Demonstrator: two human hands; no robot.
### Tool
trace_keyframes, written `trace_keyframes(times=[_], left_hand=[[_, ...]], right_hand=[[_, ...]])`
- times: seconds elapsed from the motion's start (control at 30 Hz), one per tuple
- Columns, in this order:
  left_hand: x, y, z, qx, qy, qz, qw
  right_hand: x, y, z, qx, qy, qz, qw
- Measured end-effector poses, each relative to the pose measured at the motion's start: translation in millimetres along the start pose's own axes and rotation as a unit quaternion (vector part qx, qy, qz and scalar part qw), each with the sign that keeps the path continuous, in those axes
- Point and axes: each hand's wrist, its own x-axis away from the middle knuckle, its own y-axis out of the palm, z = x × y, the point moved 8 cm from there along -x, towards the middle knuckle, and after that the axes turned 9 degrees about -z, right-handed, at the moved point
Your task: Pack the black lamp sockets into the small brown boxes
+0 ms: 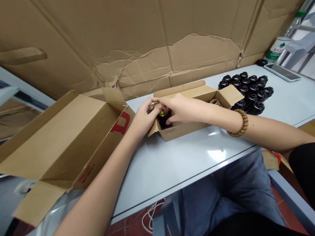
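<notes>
A small open cardboard box (188, 129) lies lengthwise on the table before me. At its left end is a dark, rounded part with a shiny yellow ring on top (164, 121). My right hand (179, 109) reaches over the box, its thumb and fingers closed around this part. Opposite it, my left hand (146, 114) is at the box's left end, with bent fingers meeting the right fingertips above the part. What the left fingers pinch is hidden. Some crumpled brown packing (216, 102) shows inside the box's right end.
Several glossy black parts (249, 90) stand grouped right of the box. Beyond them lie a phone (282, 71) and a clear bottle with a green cap (279, 48). A larger open carton (88, 132) stands left. Cardboard sheeting (132, 27) walls the back of the white table (165, 168).
</notes>
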Motion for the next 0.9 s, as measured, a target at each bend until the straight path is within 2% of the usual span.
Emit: trace_keyframes(times=[0.1, 0.2, 0.27, 0.33, 0.37, 0.43, 0.47, 0.53, 0.57, 0.63, 0.73, 0.77, 0.83, 0.9], left_hand=[[1, 0, -2, -0.004, -0.007, -0.013, 1.000], [2, -3, -4, -0.028, -0.030, -0.005, 0.999], [3, -3, -5, -0.036, -0.042, 0.000, 0.998], [3, -3, -4, -0.033, -0.042, 0.003, 0.999], [3, -3, -3, -0.029, -0.040, 0.004, 0.999], [3, -3, -1, -0.024, -0.037, 0.004, 0.999], [3, -3, -1, -0.023, -0.036, 0.003, 0.999], [3, -3, 1, -0.026, -0.034, 0.002, 0.999], [3, -3, 2, -0.029, -0.033, 0.002, 0.999], [4, -3, 2, -0.040, -0.031, 0.005, 0.999], [5, -5, 2, -0.059, -0.031, 0.029, 0.997], [6, -6, 1, -0.062, -0.031, 0.040, 0.997], [5, -7, 0, -0.063, -0.028, 0.058, 0.996], [4, -7, -1, -0.060, -0.022, 0.062, 0.996]], right_hand=[[16, -23, -1, -0.006, -0.007, 0.001, 1.000], [42, -70, 12, 0.042, 0.020, 0.059, 0.997], [59, -105, 37, 0.090, 0.083, 0.105, 0.987], [74, -132, 74, 0.149, 0.166, 0.119, 0.968], [79, -140, 94, 0.179, 0.206, 0.098, 0.957], [88, -140, 139, 0.217, 0.290, 0.002, 0.932], [91, -136, 157, 0.226, 0.308, -0.045, 0.923], [96, -129, 175, 0.232, 0.314, -0.086, 0.916], [97, -127, 175, 0.231, 0.304, -0.085, 0.920], [93, -126, 155, 0.221, 0.252, -0.039, 0.941], [82, -122, 87, 0.174, 0.105, 0.068, 0.977], [76, -112, 65, 0.147, 0.063, 0.066, 0.985], [61, -84, 26, 0.094, 0.005, 0.018, 0.995], [45, -51, 0, 0.088, -0.017, -0.047, 0.995]])
